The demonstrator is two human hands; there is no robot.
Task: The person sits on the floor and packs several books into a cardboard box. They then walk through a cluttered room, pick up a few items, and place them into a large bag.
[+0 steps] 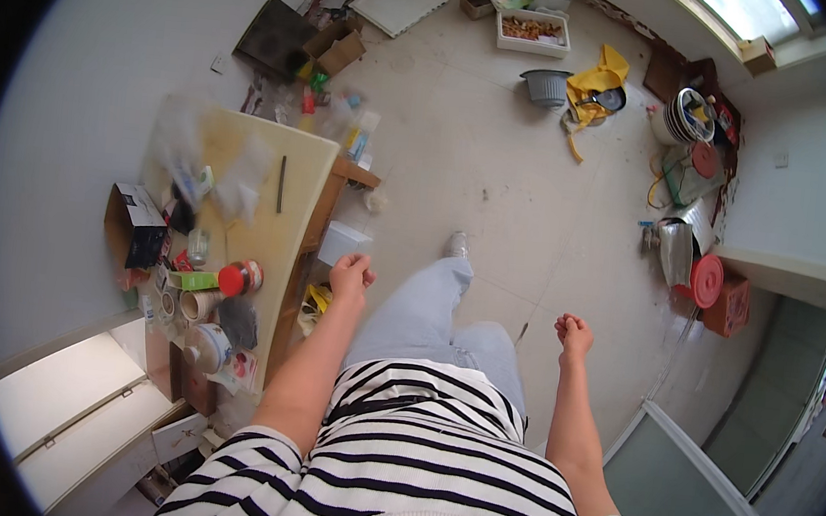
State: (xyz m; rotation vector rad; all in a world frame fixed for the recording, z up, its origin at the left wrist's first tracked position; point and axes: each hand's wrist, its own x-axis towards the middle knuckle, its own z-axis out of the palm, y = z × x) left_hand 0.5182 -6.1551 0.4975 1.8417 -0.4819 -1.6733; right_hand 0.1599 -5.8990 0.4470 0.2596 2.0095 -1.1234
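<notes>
My left hand [353,277] hangs in the air beside the table [301,165], its fingers curled and nothing visible in them. My right hand [575,335] is held out over the floor on the other side, also loosely closed with no object to be seen. A white box [342,244] sits low beside the table, just past my left hand. On the tabletop nearest that hand lies a jar with a red lid [241,278]. Around it are a green box [194,281], a glass jar [198,246] and a lidded white pot [208,347]. One shoe [457,244] shows ahead of me.
Ahead on the floor stand a grey plastic pot [546,87], a yellow cloth [600,78] and a white foam box [532,32]. Buckets [684,118] and a red lid [707,280] line the right wall. A frosted glass panel [688,501] is at lower right.
</notes>
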